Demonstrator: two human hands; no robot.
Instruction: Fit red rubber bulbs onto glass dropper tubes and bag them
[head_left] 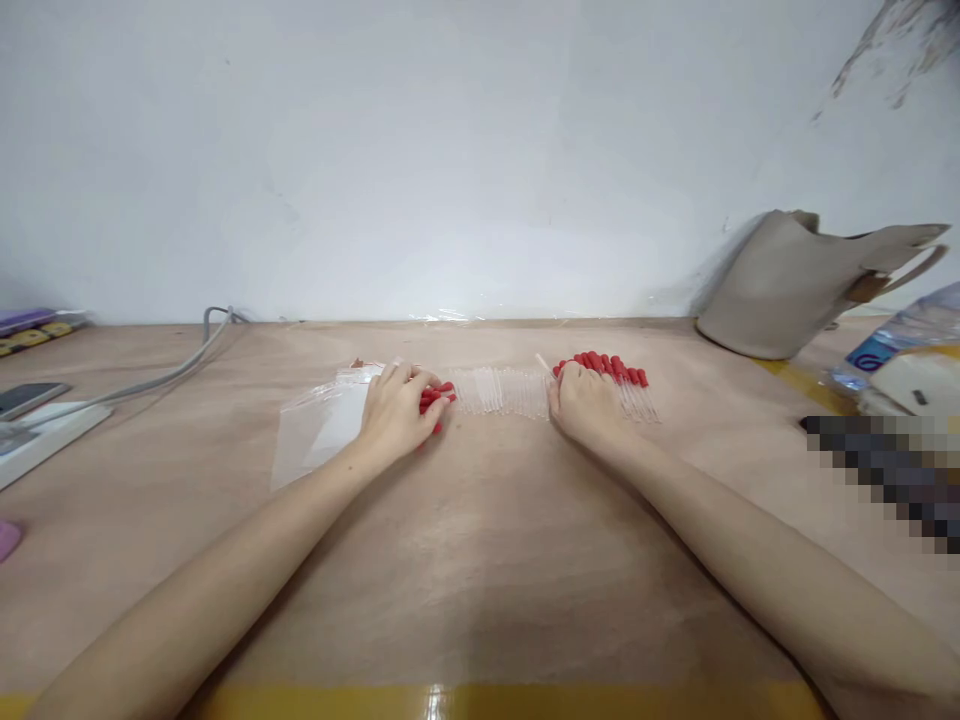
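My left hand (pixel 397 408) curls over a small group of red rubber bulbs (pixel 437 397), with several of them showing between thumb and forefinger. My right hand (pixel 589 405) is closed around a thin clear tube (pixel 543 364) whose upper end sticks out past the fingers. Between both hands lies a row of clear thin tubes (pixel 491 391), side by side on the table. Droppers with red bulbs on clear stems (pixel 616 368) lie in a row just right of my right hand, partly hidden by it.
Clear plastic bags (pixel 311 432) lie beside my left hand on the wooden table (pixel 465 560). A white power strip (pixel 56 435) with a grey cable (pixel 176 373) and a phone (pixel 30 398) are at left. At right are a beige bag (pixel 780 290) and a plastic bottle (pixel 900 335).
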